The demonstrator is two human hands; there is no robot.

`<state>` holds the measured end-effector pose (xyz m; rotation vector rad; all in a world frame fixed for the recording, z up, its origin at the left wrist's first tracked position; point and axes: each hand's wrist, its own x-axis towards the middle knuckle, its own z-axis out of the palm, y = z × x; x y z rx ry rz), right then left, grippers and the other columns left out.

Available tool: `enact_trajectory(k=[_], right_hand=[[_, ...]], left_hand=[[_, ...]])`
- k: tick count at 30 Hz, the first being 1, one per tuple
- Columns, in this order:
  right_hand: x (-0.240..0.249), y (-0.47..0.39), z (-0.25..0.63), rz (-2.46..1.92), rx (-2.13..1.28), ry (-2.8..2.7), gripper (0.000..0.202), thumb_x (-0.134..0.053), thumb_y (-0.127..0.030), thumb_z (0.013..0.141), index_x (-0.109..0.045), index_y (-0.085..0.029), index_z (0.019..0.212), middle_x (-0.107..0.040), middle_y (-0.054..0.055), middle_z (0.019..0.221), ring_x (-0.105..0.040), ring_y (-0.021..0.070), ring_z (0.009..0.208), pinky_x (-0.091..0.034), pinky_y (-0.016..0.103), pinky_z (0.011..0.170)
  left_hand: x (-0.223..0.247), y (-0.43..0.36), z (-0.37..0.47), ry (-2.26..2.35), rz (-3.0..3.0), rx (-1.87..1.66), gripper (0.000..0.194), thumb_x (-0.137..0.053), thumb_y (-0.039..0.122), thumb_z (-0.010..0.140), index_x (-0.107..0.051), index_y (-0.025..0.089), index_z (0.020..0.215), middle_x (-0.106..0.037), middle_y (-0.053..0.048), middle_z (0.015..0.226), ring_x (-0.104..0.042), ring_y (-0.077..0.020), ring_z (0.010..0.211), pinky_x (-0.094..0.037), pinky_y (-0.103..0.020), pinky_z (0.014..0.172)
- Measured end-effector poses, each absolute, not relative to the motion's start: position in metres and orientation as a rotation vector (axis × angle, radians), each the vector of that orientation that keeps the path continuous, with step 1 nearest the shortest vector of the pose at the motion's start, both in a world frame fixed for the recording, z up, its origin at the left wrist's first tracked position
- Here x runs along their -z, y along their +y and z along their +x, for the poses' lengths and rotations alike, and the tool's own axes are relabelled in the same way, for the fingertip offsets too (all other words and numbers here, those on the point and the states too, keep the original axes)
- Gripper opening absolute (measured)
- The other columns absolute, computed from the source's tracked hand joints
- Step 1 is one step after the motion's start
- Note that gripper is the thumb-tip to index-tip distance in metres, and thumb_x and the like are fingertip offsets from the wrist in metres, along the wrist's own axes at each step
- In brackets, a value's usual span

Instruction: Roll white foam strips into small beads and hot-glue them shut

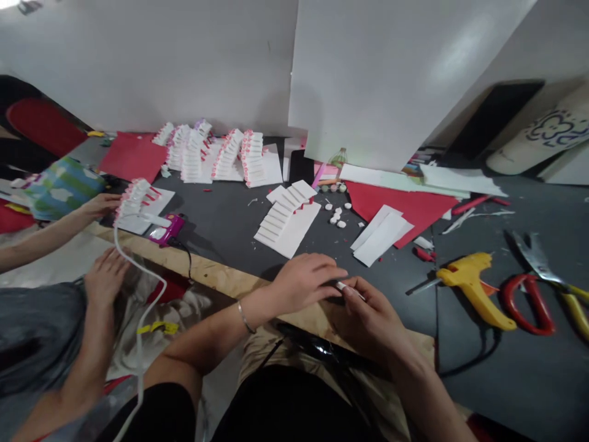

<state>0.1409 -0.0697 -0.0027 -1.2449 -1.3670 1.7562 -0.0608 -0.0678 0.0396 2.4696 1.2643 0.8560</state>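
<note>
Both my hands meet near the table's front edge. My right hand point(370, 307) pinches a small white piece point(352, 291), perhaps rolled paper, its exact form unclear. Fingers of my left hand point(306, 281) curl against the piece's left end, with a small dark part between them. Just beyond my left hand lies a white card point(299, 230) bearing a row of folded white strips point(276, 218) with red bits at one side. Small white balls point(338, 215) sit behind my hands, and white paper strips point(381, 236) rest on red paper point(414, 209) to their right.
At right lie a yellow glue gun point(476, 288), red-handled scissors point(529, 304) and a yellow-handled tool point(575, 310). A person's hands point(107, 270) are at left, near a purple device point(166, 230) and white cable point(150, 271). More strip-covered cards point(271, 169) stand behind. White boards point(368, 73) border the table.
</note>
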Motion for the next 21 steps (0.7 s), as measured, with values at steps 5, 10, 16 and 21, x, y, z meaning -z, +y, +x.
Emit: enact_trajectory(k=[5, 10, 16, 21], right_hand=[[0.019, -0.068, 0.144, -1.228, -1.778, -1.334, 0.048, -0.061, -0.067, 0.082, -0.06, -0.02, 0.084, -0.044, -0.006, 0.056, -0.036, 0.0108, 0.053, -0.029, 0.025, 0.052], [0.023, -0.07, 0.143, -1.221, -1.788, -1.308, 0.044, -0.062, -0.064, 0.083, -0.06, -0.02, 0.083, -0.043, -0.006, 0.056, -0.035, 0.0111, 0.054, -0.027, 0.025, 0.052], [0.023, -0.071, 0.143, -1.225, -1.795, -1.28, 0.043, -0.063, -0.063, 0.082, -0.059, -0.02, 0.082, -0.043, -0.006, 0.057, -0.035, 0.0112, 0.054, -0.027, 0.025, 0.052], [0.027, -0.07, 0.144, -1.199, -1.789, -1.303, 0.043, -0.062, -0.063, 0.083, -0.058, -0.02, 0.082, -0.042, -0.006, 0.056, -0.034, 0.0112, 0.053, -0.026, 0.026, 0.052]], left_hand=[[-0.043, 0.011, -0.162, 1.971, 1.408, -1.533, 0.014, -0.062, 0.028, 0.09, -0.069, 0.016, 0.085, -0.068, -0.004, 0.077, -0.064, -0.0161, 0.072, -0.051, -0.029, 0.074], [-0.037, 0.088, -0.238, 2.339, 0.951, -1.506, 0.014, -0.07, 0.016, 0.078, -0.059, 0.017, 0.07, -0.066, -0.009, 0.079, -0.064, -0.0271, 0.097, -0.046, -0.037, 0.095], [-0.02, 0.118, -0.242, 2.347, 0.843, -1.496, 0.031, -0.079, 0.009, 0.059, -0.051, 0.02, 0.062, -0.064, -0.009, 0.08, -0.053, -0.036, 0.122, -0.034, -0.046, 0.111], [-0.009, 0.124, -0.242, 2.294, 0.723, -1.596, 0.027, -0.072, 0.003, 0.06, -0.056, 0.02, 0.074, -0.065, -0.008, 0.092, -0.054, -0.0315, 0.122, -0.04, -0.042, 0.107]])
